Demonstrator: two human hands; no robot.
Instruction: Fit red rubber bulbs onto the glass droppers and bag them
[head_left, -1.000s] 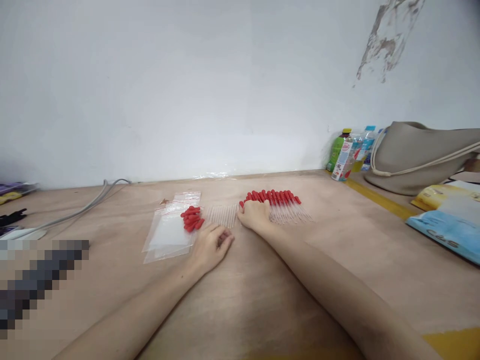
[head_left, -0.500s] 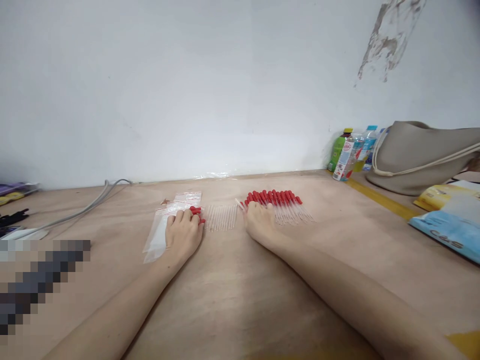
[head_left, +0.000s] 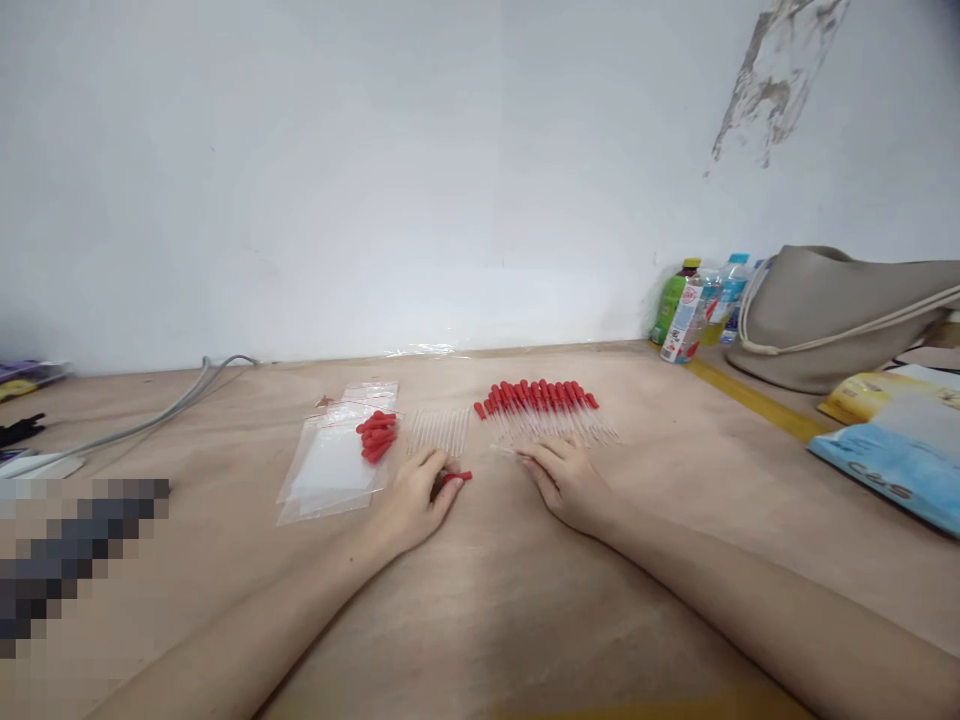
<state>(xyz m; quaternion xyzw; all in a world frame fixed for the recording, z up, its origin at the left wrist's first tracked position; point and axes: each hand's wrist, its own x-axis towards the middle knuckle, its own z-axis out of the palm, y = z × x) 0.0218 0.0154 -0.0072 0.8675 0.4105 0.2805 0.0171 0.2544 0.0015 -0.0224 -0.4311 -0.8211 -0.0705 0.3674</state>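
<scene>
My left hand [head_left: 420,497] is closed around a red rubber bulb [head_left: 457,477], whose end sticks out past the fingertips. In my right hand [head_left: 566,480] a thin clear glass tube [head_left: 504,450] is pinched, pointing left toward the bulb, with a gap between the two. Behind my left hand, a small heap of red bulbs [head_left: 377,437] lies on clear zip bags [head_left: 334,465]. Bare glass tubes [head_left: 441,432] lie side by side between the heap and a row of droppers [head_left: 547,405], tubes with red bulbs on their ends.
A grey cable [head_left: 165,415] runs over the wooden table [head_left: 450,620] at left. Bottles [head_left: 682,315] and a grey bag [head_left: 840,315] stand at the back right, near a blue and yellow packet [head_left: 892,465]. A white wall [head_left: 375,180] rises behind the table.
My left hand has left the heap with a red bulb and moved right and nearer to me. The right hand has drawn back from the dropper row, holding a glass tube.
</scene>
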